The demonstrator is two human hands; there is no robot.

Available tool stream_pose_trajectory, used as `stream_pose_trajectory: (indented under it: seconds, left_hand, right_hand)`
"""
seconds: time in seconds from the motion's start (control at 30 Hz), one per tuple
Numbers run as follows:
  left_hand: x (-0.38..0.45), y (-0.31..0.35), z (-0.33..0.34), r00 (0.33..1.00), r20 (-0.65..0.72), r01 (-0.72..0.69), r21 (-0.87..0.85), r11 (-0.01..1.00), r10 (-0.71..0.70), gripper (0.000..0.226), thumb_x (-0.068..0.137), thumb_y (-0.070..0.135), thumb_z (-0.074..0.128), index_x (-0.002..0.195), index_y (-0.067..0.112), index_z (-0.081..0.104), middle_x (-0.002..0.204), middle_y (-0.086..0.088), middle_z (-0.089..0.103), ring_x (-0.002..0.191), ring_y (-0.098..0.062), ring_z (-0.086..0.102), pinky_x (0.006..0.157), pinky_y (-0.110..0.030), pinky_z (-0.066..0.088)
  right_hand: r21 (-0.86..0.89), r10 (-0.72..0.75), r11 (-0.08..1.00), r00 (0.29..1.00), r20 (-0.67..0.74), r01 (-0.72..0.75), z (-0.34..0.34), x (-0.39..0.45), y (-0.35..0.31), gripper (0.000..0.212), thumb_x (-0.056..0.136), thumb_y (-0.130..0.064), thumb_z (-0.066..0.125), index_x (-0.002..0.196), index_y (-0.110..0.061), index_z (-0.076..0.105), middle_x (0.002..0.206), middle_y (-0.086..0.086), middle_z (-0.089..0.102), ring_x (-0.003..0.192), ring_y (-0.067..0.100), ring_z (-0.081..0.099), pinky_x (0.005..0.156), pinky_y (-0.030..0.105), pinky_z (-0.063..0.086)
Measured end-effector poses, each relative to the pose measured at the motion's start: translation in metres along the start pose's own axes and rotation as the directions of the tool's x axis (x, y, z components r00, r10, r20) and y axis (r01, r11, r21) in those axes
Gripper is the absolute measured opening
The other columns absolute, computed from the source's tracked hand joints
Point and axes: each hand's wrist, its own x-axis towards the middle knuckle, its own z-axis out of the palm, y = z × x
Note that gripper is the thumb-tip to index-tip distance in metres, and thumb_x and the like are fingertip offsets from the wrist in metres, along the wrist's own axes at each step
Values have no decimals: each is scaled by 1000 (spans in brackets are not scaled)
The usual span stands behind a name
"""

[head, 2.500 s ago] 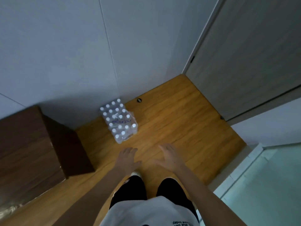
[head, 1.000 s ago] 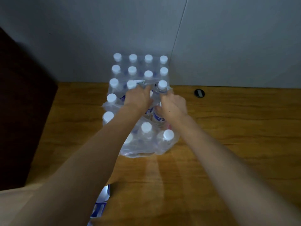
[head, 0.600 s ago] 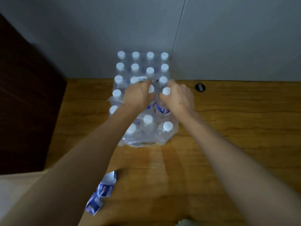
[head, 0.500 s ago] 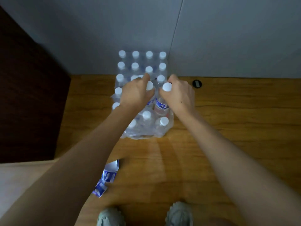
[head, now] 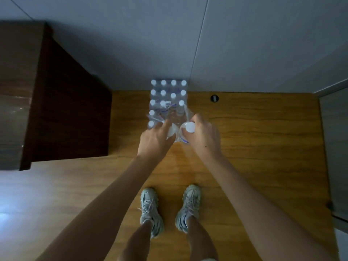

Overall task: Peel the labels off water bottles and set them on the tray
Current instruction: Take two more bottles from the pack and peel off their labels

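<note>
At far left we see a dark brown wooden cabinet. Our left hand clenches a clear white-capped water bottle, fingers round its neck. Behind stands the shrink-wrapped pack of white-capped bottles, against the wall. Our right hand grips a second clear capped bottle; its blue label print is unreadable.

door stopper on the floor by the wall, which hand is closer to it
Right. The right hand sits below and just left of the door stopper; the left hand is farther left, beyond the right one.
</note>
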Motion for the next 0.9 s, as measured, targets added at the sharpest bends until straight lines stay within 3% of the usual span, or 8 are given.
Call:
stream_pose_trajectory:
  seconds: [0.13,0.2,0.37,0.53,0.63,0.8,0.9]
  left_hand:
    - [-26,0,-10,997,74,19,27,999,-21,23,81,25,66,94,9,56,75,-9,64,58,-34,62,46,-28,35]
    - [-36,-6,-1,997,81,-2,38,999,-1,22,78,23,70,90,9,57,70,-8,63,52,-33,61,44,-26,31]
    - [-51,-33,47,993,111,-34,38,999,30,25,76,25,72,91,9,58,73,-9,66,53,-33,62,45,-26,33]
    - [-51,-79,146,986,124,-114,43,993,108,27,75,26,73,92,11,57,78,-7,68,55,-34,63,45,-28,36]
    - [-44,-112,218,976,165,-149,40,988,141,27,77,29,71,93,13,57,84,-6,70,60,-32,65,47,-30,43]
    - [-19,-172,308,959,117,-264,32,964,259,25,75,31,73,88,17,58,78,-2,70,61,-26,64,47,-21,27]
    - [-12,-196,346,938,88,-337,21,941,334,27,77,44,53,84,18,57,75,0,68,60,-20,60,48,-23,27]
  right_hand:
    - [-23,4,1000,999,33,-3,-3,-26,-10,31,84,-36,68,96,-10,57,77,4,65,55,18,50,44,21,24]
    - [-43,-8,999,999,32,10,12,-39,-6,29,82,-36,70,91,-11,59,73,4,65,54,21,59,46,20,31]
    - [-18,-32,999,999,20,33,69,-59,22,26,77,-32,74,83,-12,58,68,2,64,51,17,58,44,21,33]
    - [-5,-123,992,991,58,124,166,-56,83,30,69,-30,79,78,-15,55,65,-1,62,46,15,53,40,15,17]
    - [15,-162,987,982,95,161,229,-43,122,29,70,-32,77,78,-15,54,66,-2,62,49,19,54,45,21,24]
    - [-13,-294,952,925,242,306,328,-12,175,29,82,-43,62,91,-16,56,87,-1,67,74,25,63,58,30,38]
    - [-61,-344,932,925,158,357,376,-6,196,25,81,-42,62,86,-18,57,83,0,69,72,31,63,58,30,39]
